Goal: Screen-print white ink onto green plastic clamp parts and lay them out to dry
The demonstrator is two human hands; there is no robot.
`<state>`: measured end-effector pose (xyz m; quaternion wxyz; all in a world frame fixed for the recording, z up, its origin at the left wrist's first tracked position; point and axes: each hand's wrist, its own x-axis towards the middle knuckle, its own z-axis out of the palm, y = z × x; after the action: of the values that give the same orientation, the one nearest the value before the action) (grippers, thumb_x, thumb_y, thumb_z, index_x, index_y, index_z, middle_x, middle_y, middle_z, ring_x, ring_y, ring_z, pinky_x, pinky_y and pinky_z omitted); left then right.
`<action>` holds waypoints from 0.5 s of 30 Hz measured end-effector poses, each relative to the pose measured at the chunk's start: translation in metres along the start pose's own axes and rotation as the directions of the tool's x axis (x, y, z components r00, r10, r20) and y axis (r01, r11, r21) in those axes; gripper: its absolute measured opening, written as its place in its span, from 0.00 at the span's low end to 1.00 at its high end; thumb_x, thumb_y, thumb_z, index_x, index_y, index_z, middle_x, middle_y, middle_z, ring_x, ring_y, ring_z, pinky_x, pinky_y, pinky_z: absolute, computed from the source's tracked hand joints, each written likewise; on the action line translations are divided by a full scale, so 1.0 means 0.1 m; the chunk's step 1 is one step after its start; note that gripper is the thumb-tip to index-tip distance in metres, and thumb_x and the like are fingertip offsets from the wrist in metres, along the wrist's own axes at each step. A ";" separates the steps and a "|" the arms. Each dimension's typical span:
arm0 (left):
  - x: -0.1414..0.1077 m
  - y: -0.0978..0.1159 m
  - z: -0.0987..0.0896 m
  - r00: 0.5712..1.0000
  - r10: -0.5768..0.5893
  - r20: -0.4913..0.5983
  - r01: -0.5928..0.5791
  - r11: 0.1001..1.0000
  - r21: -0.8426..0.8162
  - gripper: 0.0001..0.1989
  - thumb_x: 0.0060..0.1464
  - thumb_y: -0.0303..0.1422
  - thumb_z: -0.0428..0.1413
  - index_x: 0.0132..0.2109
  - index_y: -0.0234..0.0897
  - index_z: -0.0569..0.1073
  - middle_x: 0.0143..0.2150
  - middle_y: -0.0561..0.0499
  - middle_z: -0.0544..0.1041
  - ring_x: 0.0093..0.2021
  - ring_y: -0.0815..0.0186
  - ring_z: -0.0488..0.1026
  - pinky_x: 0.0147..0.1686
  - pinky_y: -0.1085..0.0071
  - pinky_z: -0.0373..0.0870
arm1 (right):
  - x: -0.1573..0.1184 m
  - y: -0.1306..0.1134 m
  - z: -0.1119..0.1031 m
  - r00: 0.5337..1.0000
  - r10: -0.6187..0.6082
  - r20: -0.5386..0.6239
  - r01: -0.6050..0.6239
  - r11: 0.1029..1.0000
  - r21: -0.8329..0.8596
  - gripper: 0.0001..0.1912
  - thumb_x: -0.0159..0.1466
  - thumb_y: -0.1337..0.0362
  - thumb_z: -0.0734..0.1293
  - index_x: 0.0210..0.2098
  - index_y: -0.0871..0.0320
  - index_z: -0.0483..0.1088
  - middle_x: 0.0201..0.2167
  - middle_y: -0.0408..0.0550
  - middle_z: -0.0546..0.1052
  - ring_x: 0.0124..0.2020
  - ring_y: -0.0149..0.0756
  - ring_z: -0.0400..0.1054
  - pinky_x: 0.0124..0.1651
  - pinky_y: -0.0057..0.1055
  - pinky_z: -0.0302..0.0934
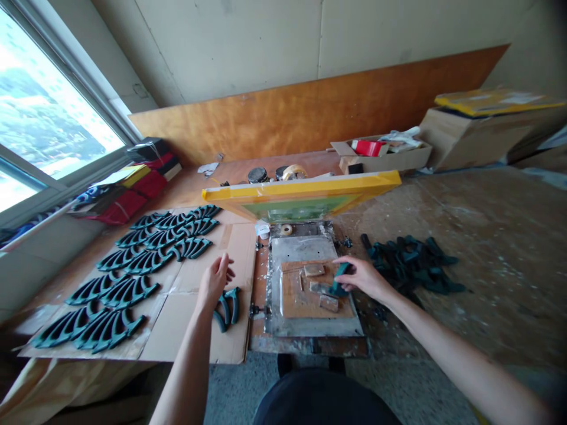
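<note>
My right hand (361,274) pinches a dark green curved plastic handle piece (340,278) at the right side of a brown board (295,304). Small worn blocks (314,270) are fixed about the board, which lies on a metal plate (301,249). My left hand (218,273) hovers over the cardboard sheet (195,319), its fingers loosely curled and apart, with nothing visible in them. Just below it lie a few handle pieces (234,305). Farther left, many more (146,257) are laid out in fanned rows on the cardboard.
A yellow-edged screen frame (305,188) stands tilted up behind the plate. A loose heap of dark green pieces (410,262) lies to the right. At the back are a tape roll (293,172), an open carton (394,156) and a large cardboard box (473,136); a window (48,100) is at left.
</note>
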<state>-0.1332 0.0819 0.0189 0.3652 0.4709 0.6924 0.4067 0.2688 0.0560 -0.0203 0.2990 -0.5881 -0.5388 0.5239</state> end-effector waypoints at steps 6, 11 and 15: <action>0.04 1.27 0.32 0.912 0.350 -0.212 -0.409 0.780 -0.473 0.23 0.54 0.55 0.49 0.36 0.39 0.67 0.20 0.57 0.70 0.17 0.74 0.64 0.19 0.79 0.61 | 0.22 0.01 0.63 0.997 -0.013 -0.082 0.017 0.999 0.050 0.16 0.54 0.59 0.70 0.41 0.57 0.70 0.28 0.45 0.76 0.27 0.36 0.72 0.29 0.32 0.68; 0.05 1.41 0.35 0.899 0.351 -0.262 -0.437 0.756 -0.487 0.24 0.56 0.54 0.47 0.28 0.37 0.64 0.17 0.57 0.66 0.15 0.75 0.60 0.16 0.79 0.56 | 0.14 0.22 0.65 0.879 -0.428 -0.210 0.215 0.749 -0.627 0.08 0.60 0.59 0.66 0.36 0.55 0.73 0.36 0.47 0.75 0.38 0.39 0.70 0.42 0.33 0.64; -0.04 1.27 0.33 0.926 0.332 -0.180 -0.378 0.794 -0.476 0.26 0.57 0.53 0.47 0.24 0.36 0.65 0.19 0.54 0.69 0.16 0.75 0.61 0.16 0.78 0.57 | 0.06 0.32 0.59 0.842 -0.539 -0.025 0.316 0.530 -0.787 0.16 0.67 0.62 0.59 0.51 0.49 0.71 0.35 0.45 0.74 0.38 0.34 0.69 0.42 0.28 0.62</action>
<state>-0.0575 0.1144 0.1214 0.3616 0.4626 0.4768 0.6541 0.2230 0.0411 -0.0679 0.2149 -0.5699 -0.7895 0.0756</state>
